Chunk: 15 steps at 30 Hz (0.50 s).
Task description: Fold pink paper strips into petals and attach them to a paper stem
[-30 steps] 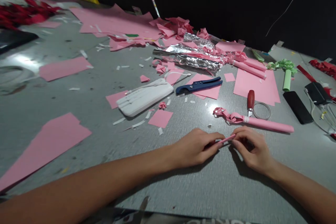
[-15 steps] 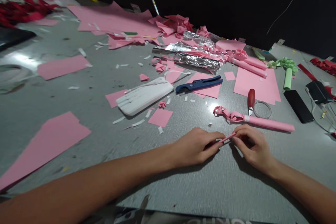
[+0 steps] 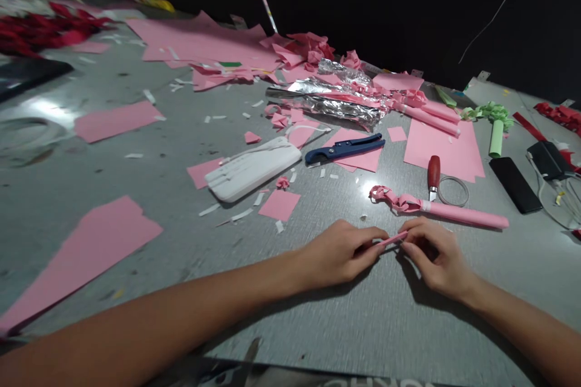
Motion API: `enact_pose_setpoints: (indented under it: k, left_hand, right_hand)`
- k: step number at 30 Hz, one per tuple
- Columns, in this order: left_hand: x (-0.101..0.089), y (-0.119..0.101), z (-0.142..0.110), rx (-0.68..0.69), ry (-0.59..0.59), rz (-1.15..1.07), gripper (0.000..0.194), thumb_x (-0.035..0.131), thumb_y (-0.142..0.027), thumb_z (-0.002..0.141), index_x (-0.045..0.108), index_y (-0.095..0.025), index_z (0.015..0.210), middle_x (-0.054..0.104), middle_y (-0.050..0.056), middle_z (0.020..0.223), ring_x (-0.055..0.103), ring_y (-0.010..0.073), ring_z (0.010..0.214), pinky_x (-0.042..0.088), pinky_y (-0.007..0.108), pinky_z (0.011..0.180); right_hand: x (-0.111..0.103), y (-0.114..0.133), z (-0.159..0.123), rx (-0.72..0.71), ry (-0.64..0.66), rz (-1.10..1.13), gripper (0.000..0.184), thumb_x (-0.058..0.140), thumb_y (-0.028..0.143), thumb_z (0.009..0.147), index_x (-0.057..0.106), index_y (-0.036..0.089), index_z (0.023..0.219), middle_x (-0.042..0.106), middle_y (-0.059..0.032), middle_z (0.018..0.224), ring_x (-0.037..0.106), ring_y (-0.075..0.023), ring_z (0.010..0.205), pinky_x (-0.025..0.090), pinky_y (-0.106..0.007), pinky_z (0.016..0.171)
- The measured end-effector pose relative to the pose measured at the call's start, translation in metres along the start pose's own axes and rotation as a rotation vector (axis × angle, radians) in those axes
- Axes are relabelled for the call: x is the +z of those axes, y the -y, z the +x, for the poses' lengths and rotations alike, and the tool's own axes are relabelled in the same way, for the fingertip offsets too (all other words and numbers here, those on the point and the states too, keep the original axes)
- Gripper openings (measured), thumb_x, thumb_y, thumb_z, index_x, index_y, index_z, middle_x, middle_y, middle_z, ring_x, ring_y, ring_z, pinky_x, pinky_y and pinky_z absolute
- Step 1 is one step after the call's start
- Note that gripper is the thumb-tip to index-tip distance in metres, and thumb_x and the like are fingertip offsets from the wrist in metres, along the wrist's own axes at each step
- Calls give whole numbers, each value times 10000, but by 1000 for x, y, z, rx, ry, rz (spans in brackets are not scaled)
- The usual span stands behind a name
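Note:
Between both hands, just above the grey table, is a narrow pink paper strip (image 3: 392, 239). My left hand (image 3: 347, 252) pinches its left end between thumb and fingertips. At the other end, my right hand (image 3: 438, 252) is closed on it in the same way, with some fingertips hidden. Right behind my hands lies a pink paper roll (image 3: 467, 213) with a twisted, chain-like paper tail (image 3: 394, 198). A red-handled knife (image 3: 434, 176) rests behind that roll, beside a coiled grey wire (image 3: 454, 191).
A white power bank (image 3: 254, 169) and blue cutter pliers (image 3: 345, 149) lie further left. Crumpled silver foil (image 3: 327, 100) and pink paper sheets (image 3: 204, 42) cover the back. At right are a black phone (image 3: 516, 184) and a green paper roll (image 3: 496, 138). White scraps are scattered about.
The pink strip has turned slightly, showing more of its flat face between the fingers. Both hands keep their pinch in nearly the same place. The view has shifted slightly.

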<state>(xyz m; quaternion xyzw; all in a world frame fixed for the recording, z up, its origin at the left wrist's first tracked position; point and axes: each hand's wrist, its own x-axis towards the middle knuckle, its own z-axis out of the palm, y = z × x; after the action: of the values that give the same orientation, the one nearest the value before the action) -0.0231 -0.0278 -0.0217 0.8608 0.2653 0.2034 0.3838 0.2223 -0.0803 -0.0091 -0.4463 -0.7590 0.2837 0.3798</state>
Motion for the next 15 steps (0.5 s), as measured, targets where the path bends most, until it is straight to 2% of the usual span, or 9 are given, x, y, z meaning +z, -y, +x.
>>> enact_pose_setpoints:
  k: [7, 15]
  left_hand:
    - [1, 0, 0, -22, -29, 1, 262, 557, -223, 1041, 783, -168, 1162, 701, -18, 664, 584, 109, 536, 380, 226, 566]
    - [3, 4, -1, 33, -4, 42, 249, 522, -249, 1074, 758, -173, 1090, 700, -8, 681, 634, 129, 584, 392, 235, 578]
  right_hand:
    - [-1, -2, -3, 11, 27, 16, 134, 616, 129, 1007, 623, 232, 920, 756, -64, 1011, 697, -197, 801, 526, -333, 692]
    - [1, -4, -2, 57, 4, 5, 128, 632, 149, 1009, 638, 234, 913, 765, -66, 1005, 688, -195, 771, 526, -332, 658]
